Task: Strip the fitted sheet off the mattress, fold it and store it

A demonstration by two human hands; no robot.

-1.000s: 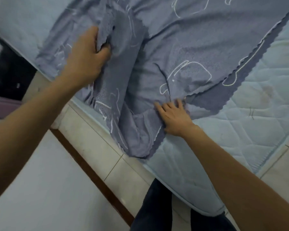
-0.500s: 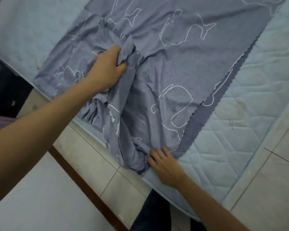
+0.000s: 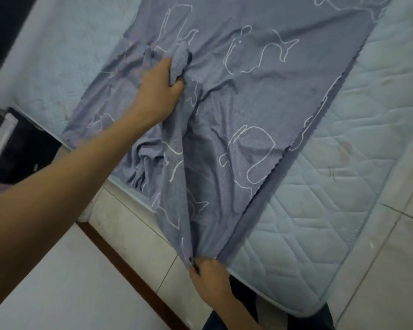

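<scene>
The sheet [image 3: 260, 96] lies across the bare mattress [image 3: 332, 186]. The left hand [image 3: 160, 89] bunches cloth mid-frame; the right hand [image 3: 208, 279] pinches a corner low down. Pull both tight and even, so the fold comes out flat.

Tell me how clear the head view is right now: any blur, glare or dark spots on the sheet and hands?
Head view: dim, even light, no glare; the sheet and both hands, left hand and right hand, read slightly soft; wide-angle tilt skews the mattress; left edge falls into dark shadow.
</scene>
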